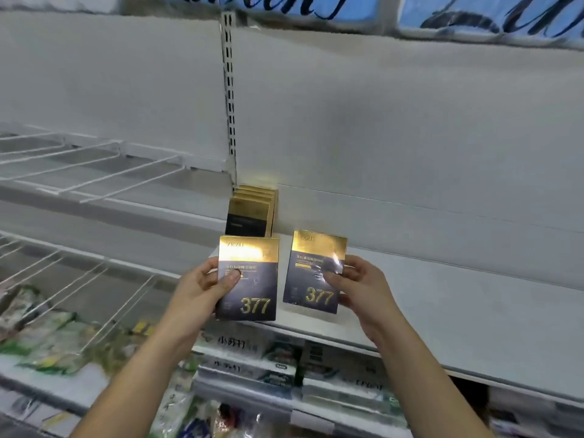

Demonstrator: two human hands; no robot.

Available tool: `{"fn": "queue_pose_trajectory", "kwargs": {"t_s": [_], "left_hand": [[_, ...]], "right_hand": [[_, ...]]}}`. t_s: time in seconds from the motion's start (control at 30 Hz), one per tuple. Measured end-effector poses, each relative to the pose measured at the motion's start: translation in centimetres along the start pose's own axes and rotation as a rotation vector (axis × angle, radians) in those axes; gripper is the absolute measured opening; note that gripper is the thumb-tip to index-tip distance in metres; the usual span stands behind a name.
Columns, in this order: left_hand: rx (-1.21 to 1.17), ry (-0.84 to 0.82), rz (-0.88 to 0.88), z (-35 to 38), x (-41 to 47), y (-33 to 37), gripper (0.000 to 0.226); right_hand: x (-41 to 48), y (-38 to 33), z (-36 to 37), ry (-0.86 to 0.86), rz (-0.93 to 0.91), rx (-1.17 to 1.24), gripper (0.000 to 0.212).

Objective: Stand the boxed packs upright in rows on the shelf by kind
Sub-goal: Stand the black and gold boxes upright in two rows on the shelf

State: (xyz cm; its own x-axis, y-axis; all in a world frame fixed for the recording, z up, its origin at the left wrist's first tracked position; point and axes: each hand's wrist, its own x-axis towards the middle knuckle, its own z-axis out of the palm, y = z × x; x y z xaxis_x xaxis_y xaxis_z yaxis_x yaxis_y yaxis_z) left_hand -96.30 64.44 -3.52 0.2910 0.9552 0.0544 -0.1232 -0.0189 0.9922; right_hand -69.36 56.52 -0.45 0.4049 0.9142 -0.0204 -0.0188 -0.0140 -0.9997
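**Left hand [205, 286] and right hand [360, 286] each bring a pack to the standing row [249, 216]**

Both forearms reach up from the bottom of the view. The left hand grips the left pack [252, 298] by its left edge, with the thumb across the printed face and the fingers behind. The right hand pinches the right pack [316, 279] by its right edge in the same way. Both packs are upright, long axis vertical, gold band on top and "377" facing the person. They look like the same kind as the row.

The row stands at the back of the white shelf [442, 311], against the foot of the slotted post [229, 90], its faces turned forward. The left pack sits directly in front of the row and nearly in line with it. The right pack is in front of the row and off to its right, over bare shelf. I cannot tell whether either pack's bottom edge touches the shelf yet.

The left hand looks better placed to go first, with a short straight push back to meet the row's front face. The right pack would have to follow behind it or start a second row just right of the first.

Left of the row run wire dividers [94, 172]. Below it, blurred bagged goods [47, 336] fill the lower shelf.
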Motion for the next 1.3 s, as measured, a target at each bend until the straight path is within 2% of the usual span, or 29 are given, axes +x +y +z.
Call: {"fn": "queue_pose_trajectory", "kwargs": {"t_s": [0.17, 0.4, 0.57, 0.93, 1.3], "left_hand": [[-0.026, -0.042, -0.041, -1.6, 0.6, 0.6, 0.051], [-0.052, -0.014, -0.024, -2.1, 0.0, 1.1, 0.058], [0.009, -0.043, -0.045, -2.5, 1.0, 1.1, 0.048], [-0.096, 0.020, -0.061, -4.3, 9.6, -0.3, 0.016], [-0.110, -0.027, -0.034, -4.6, 13.6, -2.3, 0.024]], "right_hand": [[-1.6, 0.2, 1.5, 0.119, -0.020, 0.017, 0.029], [-3.7, 1.3, 0.8, 0.115, -0.033, -0.012, 0.029], [-4.3, 1.5, -0.1, 0.138, -0.067, 0.026, 0.032], [-1.6, 0.5, 2.2, 0.220, -0.079, 0.000, 0.032], [1.6, -0.3, 4.6, 0.271, -0.098, -0.020, 0.030]]}}
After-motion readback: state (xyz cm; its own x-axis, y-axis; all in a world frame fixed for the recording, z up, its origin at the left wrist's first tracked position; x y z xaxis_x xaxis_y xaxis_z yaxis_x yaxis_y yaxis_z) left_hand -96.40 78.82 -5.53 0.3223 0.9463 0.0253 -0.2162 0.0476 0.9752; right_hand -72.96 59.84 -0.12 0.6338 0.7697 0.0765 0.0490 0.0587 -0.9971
